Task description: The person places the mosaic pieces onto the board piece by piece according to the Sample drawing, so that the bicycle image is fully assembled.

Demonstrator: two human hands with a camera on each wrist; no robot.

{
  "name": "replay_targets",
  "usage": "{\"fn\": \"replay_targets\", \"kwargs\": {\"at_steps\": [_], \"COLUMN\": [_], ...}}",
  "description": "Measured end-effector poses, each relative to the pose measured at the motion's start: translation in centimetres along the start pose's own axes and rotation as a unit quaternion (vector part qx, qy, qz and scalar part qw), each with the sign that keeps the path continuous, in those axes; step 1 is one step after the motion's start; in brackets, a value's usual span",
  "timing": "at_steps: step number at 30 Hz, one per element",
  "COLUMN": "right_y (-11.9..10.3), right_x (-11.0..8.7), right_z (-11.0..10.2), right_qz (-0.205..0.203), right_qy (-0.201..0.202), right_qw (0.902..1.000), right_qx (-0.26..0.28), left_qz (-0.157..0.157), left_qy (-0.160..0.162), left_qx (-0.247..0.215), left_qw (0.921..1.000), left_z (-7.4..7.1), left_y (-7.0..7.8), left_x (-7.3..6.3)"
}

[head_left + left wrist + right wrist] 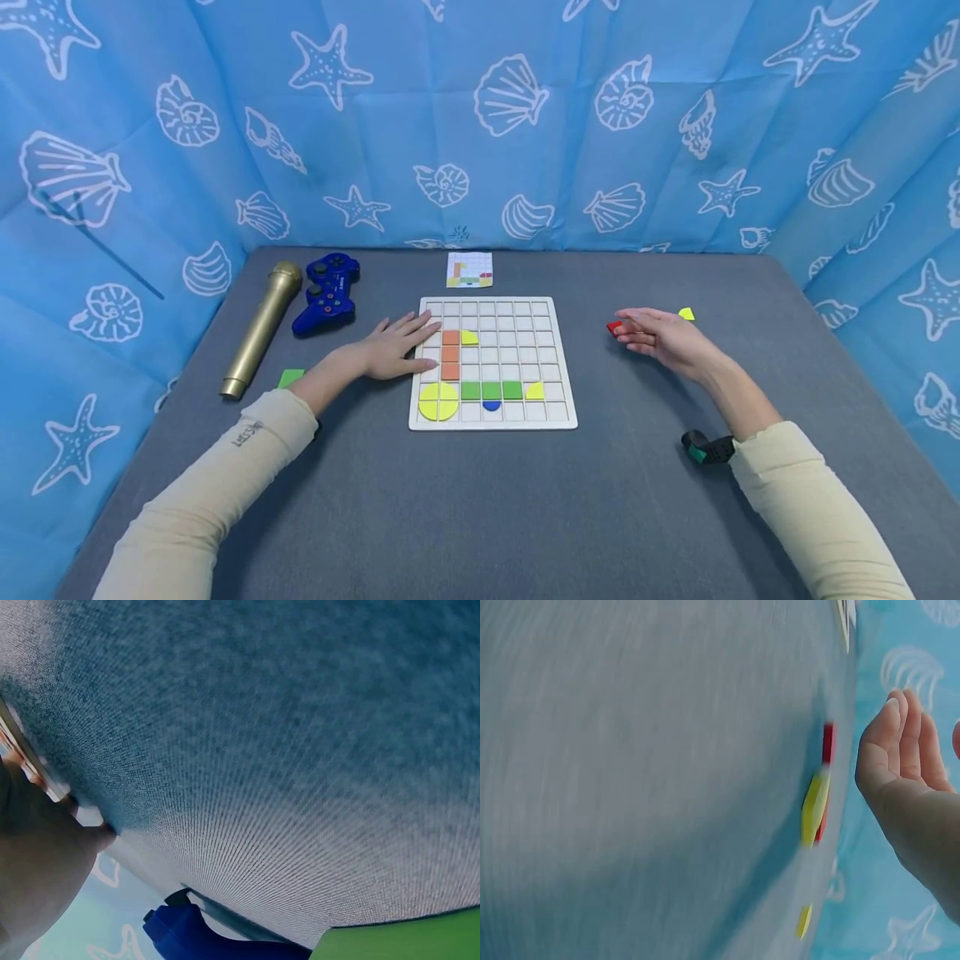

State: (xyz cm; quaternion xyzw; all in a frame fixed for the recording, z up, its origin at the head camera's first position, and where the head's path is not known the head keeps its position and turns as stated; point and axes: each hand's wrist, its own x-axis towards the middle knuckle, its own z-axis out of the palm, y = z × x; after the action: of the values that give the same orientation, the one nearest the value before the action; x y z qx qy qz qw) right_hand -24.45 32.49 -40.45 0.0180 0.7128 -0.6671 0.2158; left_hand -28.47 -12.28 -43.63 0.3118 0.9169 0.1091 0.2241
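My left hand [392, 347] rests with spread fingers on the left edge of a white gridded board [528, 354]. On the board lie orange squares [450, 354], green squares [491, 390], yellow quarter circles [428, 408] and a blue half circle [491, 406]. Some yellow quarters form a full circle in the lower left corner. To the right of the board, my right hand [663, 340] hovers above the table, fingers together and nearly straight. Red pieces [828, 742] and a yellow piece [815, 806] lie below it. The right wrist view shows nothing in its fingers; the thumb is mostly cut off.
A pattern card [469, 270] lies behind the board. At the left are a gold microphone [264, 329], a blue game controller [328, 293] and a green piece [291, 377] partly behind the left forearm. Another yellow piece [686, 314] lies beyond the right hand. Blue curtains [480, 167] border the table.
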Motion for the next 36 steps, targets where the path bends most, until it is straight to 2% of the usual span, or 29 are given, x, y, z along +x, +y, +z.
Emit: {"fn": "replay_targets", "kwargs": {"at_steps": [6,9,11,13,16,20,22,30,36], "right_y": [0.3,0.5,0.6,0.9,1.3,1.9,1.9,1.9,2.5], "right_x": [-1.3,-1.7,-1.8,-1.8,-1.7,-1.7,-1.8,-1.8,-1.5], "right_z": [-3.1,-4.3,-4.8,-5.2,-5.5,-5.4,-5.0,-3.5,-2.9], "right_qz": [0.015,0.026,0.032,0.038,0.043,0.031,0.018,-0.011,-0.068], "right_qy": [0.013,0.032,0.048,0.064,0.082,0.085,0.082,0.086,0.086], "right_qw": [0.9959,0.9939,0.9945,0.9957,0.9952,0.9845,0.9776,0.9514,0.9279], "right_qx": [0.089,0.102,0.087,0.055,-0.031,-0.150,-0.193,-0.295,-0.356], "left_qz": [0.006,0.010,0.012,0.013,0.008,0.003,0.002,-0.001,-0.001], "left_qy": [0.004,0.005,0.005,0.006,0.005,0.003,0.003,0.003,0.004], "left_qx": [-0.001,-0.001,-0.001,-0.002,-0.001,0.003,0.004,0.008,0.010], "left_qw": [1.0000,0.9999,0.9999,0.9999,1.0000,1.0000,1.0000,1.0000,0.9999], "left_z": [-0.1,-0.1,0.0,0.0,0.1,0.1,-0.1,0.0,0.1], "left_y": [0.0,0.0,-0.1,-0.1,-0.1,0.0,0.1,0.2,0.2], "left_x": [-0.1,-0.1,-0.1,-0.1,0.1,0.1,0.0,-0.1,0.0]}}
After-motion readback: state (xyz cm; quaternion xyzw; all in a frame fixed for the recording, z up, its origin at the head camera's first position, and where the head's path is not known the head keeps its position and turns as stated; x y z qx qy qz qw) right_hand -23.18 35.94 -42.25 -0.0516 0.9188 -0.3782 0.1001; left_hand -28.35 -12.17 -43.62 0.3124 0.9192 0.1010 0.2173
